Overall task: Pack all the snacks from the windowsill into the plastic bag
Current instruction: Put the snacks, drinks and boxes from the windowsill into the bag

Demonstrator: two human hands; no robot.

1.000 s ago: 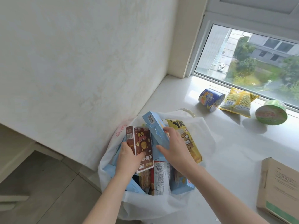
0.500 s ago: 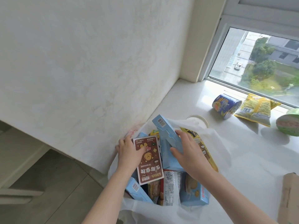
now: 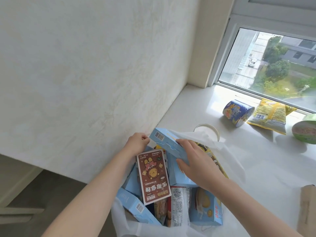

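A white plastic bag (image 3: 123, 224) stands open at the windowsill's (image 3: 256, 159) left edge, holding several snack boxes and packets. My right hand (image 3: 196, 165) grips a light blue box (image 3: 164, 142) tilted over the bag's mouth. My left hand (image 3: 136, 142) has its fingers curled at the bag's far left rim by the wall, apparently pinching it. A brown snack box (image 3: 153, 177) lies loose on top of the bag's contents. On the sill by the window lie a blue cup (image 3: 237, 113) on its side, a yellow packet (image 3: 268, 117) and a green bowl (image 3: 304, 132).
A white round lid or cup (image 3: 206, 132) shows just behind the bag. A cardboard box (image 3: 307, 211) sits at the right edge. The wall runs along the left, with floor and a low ledge below it.
My left hand let go of the brown box, which now rests in the bag, and moved up to the bag's far rim. My right hand still holds the blue box.
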